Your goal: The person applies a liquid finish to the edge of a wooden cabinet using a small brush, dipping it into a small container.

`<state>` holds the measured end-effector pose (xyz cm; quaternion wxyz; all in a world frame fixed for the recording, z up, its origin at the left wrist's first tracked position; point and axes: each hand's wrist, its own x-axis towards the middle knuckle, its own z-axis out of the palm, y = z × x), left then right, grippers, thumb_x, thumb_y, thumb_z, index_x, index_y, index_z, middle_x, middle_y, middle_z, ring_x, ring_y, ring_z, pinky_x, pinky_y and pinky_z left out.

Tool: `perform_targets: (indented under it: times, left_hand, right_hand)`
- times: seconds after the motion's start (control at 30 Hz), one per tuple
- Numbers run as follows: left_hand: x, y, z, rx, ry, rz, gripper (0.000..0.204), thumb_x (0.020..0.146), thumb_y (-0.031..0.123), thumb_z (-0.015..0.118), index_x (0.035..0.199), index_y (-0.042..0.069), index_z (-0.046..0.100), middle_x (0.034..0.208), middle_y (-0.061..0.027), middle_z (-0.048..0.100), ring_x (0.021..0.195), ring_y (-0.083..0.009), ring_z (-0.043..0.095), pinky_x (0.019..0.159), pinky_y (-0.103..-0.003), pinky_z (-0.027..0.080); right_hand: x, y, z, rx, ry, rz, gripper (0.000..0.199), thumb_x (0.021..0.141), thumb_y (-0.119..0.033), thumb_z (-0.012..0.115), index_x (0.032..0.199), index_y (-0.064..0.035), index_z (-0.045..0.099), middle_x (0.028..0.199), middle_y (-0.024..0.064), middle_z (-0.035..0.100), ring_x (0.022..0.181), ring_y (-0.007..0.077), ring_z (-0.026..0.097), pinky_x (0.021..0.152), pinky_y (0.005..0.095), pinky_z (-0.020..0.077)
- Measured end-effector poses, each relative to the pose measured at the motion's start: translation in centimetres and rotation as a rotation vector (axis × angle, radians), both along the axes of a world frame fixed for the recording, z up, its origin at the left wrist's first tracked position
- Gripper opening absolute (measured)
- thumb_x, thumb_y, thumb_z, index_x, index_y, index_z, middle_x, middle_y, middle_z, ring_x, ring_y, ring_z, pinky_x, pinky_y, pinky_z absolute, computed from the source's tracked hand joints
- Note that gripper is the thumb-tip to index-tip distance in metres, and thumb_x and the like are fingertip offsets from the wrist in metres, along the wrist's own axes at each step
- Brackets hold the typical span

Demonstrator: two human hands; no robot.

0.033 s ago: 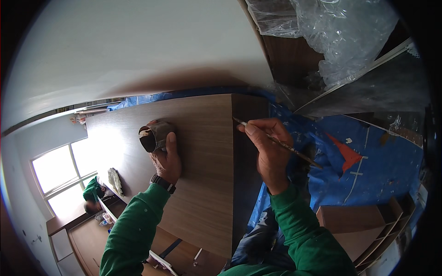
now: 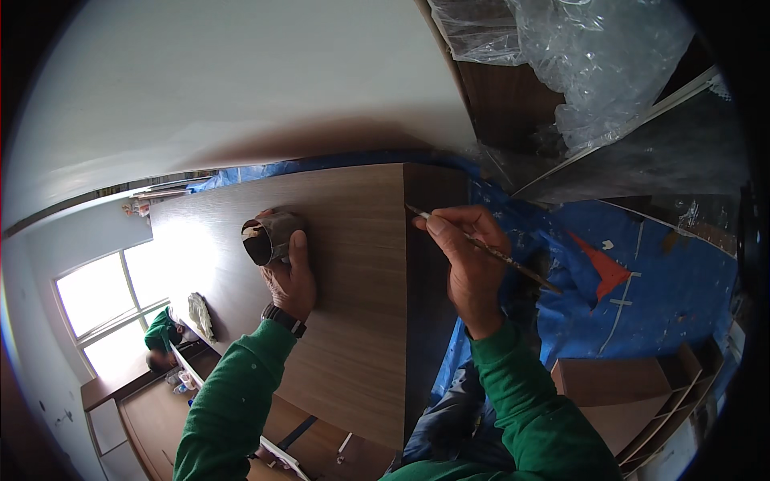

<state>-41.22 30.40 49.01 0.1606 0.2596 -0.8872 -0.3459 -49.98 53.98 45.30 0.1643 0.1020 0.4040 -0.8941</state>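
Observation:
My left hand (image 2: 290, 280) is wrapped round a stained, dark cylindrical can (image 2: 281, 232), tilted so its mouth faces left. It is over the wood-grain panel (image 2: 353, 305); whether the can touches the panel I cannot tell. Pinched in my right hand (image 2: 475, 268) is a thin paintbrush (image 2: 513, 263) with a paint-spotted handle. Its tip points at the panel's upper right edge, where the wood-grain face meets a darker side (image 2: 425, 289). The tip looks to be at or very near that edge. A dark band circles my left wrist.
Blue sheeting (image 2: 585, 321) with an orange-red patch (image 2: 603, 268) spreads at right. Clear plastic (image 2: 601, 72) hangs at upper right. A pale cloth (image 2: 200, 315) lies on the panel's left end. Another person in green (image 2: 163, 333) bends near the window. Wooden shelving (image 2: 613, 381) stands lower right.

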Motion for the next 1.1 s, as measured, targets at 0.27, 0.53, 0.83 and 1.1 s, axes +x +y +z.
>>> perform_targets:
  times: [0.27,0.53,0.83,1.1]
  left_hand:
    - [0.2,-0.4,-0.3,-0.006,-0.017,0.003,0.05,0.102,0.027,0.06,0.142,0.0,0.046,0.128,-0.0117,0.059,0.118,-0.0195,0.055,0.104,-0.036,0.041]
    - [0.0,0.0,0.1,0.004,-0.016,0.006,0.051,0.102,0.025,0.06,0.143,0.0,0.043,0.132,-0.0123,0.056,0.121,-0.0208,0.053,0.107,-0.037,0.039]
    - [0.1,-0.1,-0.1,-0.017,-0.026,0.03,0.049,0.102,0.027,0.061,0.14,-0.001,0.048,0.128,-0.0118,0.061,0.117,-0.0205,0.056,0.104,-0.037,0.041]
    - [0.0,-0.2,-0.3,-0.032,0.004,0.024,0.042,0.102,0.026,0.06,0.132,-0.003,0.056,0.122,-0.0109,0.064,0.112,-0.0196,0.059,0.102,-0.037,0.043]
  right_hand:
    - [0.3,0.3,0.3,-0.009,-0.031,0.037,0.01,0.092,0.0,0.069,0.1,0.0038,0.065,0.096,0.0147,0.072,0.091,0.0165,0.071,0.081,0.0253,0.0582]
    - [0.9,0.5,0.0,-0.018,-0.021,0.049,0.01,0.092,0.001,0.07,0.1,0.0034,0.065,0.097,0.0149,0.072,0.092,0.0165,0.071,0.082,0.0255,0.0584]
    - [0.7,0.5,-0.1,-0.017,-0.012,0.032,0.009,0.093,0.0,0.069,0.1,0.0037,0.064,0.097,0.0149,0.072,0.092,0.0167,0.071,0.084,0.0257,0.0582]
    - [1.1,0.7,0.0,0.007,0.008,0.052,0.008,0.092,0.002,0.068,0.099,0.0033,0.065,0.095,0.0141,0.072,0.092,0.0177,0.072,0.083,0.0258,0.0588]
